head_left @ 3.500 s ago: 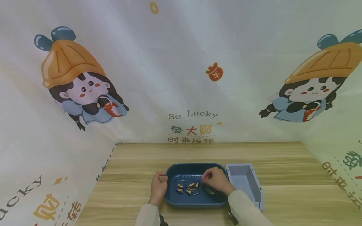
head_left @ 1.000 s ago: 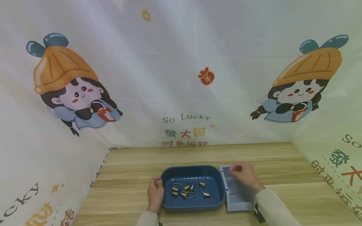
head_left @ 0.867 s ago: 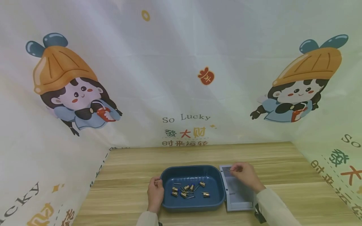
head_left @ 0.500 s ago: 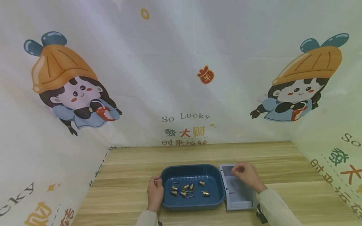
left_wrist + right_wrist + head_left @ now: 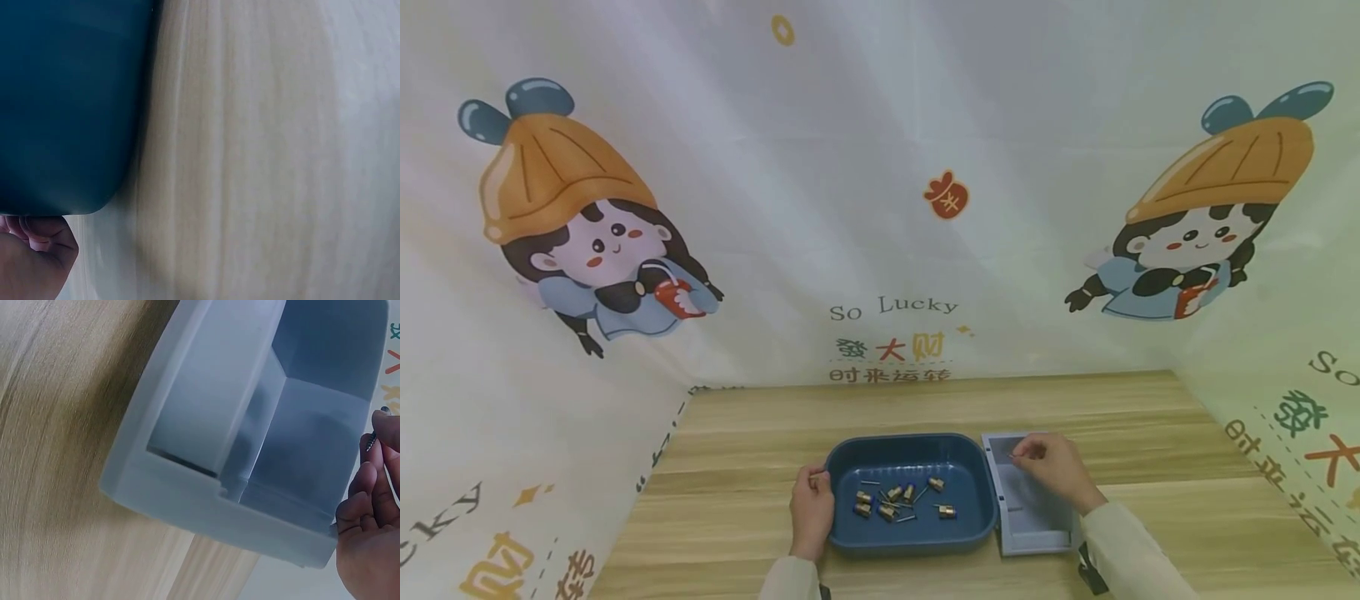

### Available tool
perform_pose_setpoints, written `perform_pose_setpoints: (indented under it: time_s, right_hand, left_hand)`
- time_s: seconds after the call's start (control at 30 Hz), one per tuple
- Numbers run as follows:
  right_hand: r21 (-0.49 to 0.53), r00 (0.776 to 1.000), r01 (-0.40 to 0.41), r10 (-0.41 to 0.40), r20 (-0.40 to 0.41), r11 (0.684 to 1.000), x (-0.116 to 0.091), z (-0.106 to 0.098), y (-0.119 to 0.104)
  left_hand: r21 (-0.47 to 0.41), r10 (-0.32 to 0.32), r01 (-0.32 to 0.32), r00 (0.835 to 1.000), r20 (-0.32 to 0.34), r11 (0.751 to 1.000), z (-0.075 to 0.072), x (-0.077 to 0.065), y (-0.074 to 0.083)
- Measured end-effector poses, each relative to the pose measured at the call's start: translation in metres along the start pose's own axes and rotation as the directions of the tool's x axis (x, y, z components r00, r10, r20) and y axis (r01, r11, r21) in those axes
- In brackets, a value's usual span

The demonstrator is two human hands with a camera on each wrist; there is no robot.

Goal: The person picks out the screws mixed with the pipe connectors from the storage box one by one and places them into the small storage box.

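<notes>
My left hand (image 5: 812, 510) grips the left rim of a dark blue tray (image 5: 917, 546), its fingers curled at the edge. In the left wrist view that hand (image 5: 34, 259) shows beside the tray wall (image 5: 69, 112). Several brass fittings (image 5: 947, 512) with blue ends and several silver screws (image 5: 906, 518) lie loose in the tray. Over the far part of a grey bin (image 5: 1037, 546), my right hand (image 5: 1060, 471) pinches a small screw (image 5: 371, 441) between thumb and fingers. The screw points downward in the right wrist view, where the right hand (image 5: 369, 537) is beside the bin's wall.
The bin stands directly right of the tray on a wood-grain table (image 5: 737, 467). A printed cloth (image 5: 880, 208) hangs behind the table and along both sides.
From 3.5 seconds ago, my right hand has moved right from the tray to above the bin, carrying the screw. Over the last second it barely shifts. My left hand stays on the tray rim.
</notes>
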State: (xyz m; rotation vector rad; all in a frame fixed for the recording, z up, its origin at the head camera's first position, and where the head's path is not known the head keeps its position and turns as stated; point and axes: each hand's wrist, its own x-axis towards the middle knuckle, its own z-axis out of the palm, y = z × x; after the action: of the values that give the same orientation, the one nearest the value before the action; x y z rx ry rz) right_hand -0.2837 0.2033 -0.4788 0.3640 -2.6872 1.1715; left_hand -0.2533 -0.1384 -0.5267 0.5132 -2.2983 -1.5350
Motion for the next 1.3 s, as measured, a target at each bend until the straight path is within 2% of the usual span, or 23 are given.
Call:
perform_pose_setpoints:
  time_s: [0.5,0.9,1.3]
  right_hand:
    - [-0.038,1.0,-0.012,0.012,-0.004,0.999,-0.002,0.005,-0.004]
    - [-0.132,0.999,-0.014,0.009,-0.038,0.991,-0.006,0.016,-0.004]
    - [-0.094,0.999,-0.043,0.041,-0.02,0.995,-0.006,0.019,-0.009]
  left_hand:
    - [-0.001,0.01,-0.01,1.0,-0.015,1.0,0.0,0.0,0.0]
    - [-0.007,0.015,-0.015,1.0,-0.015,1.0,0.0,0.0,-0.001]
    - [-0.004,0.022,-0.022,0.999,-0.026,1.0,0.001,0.0,0.0]
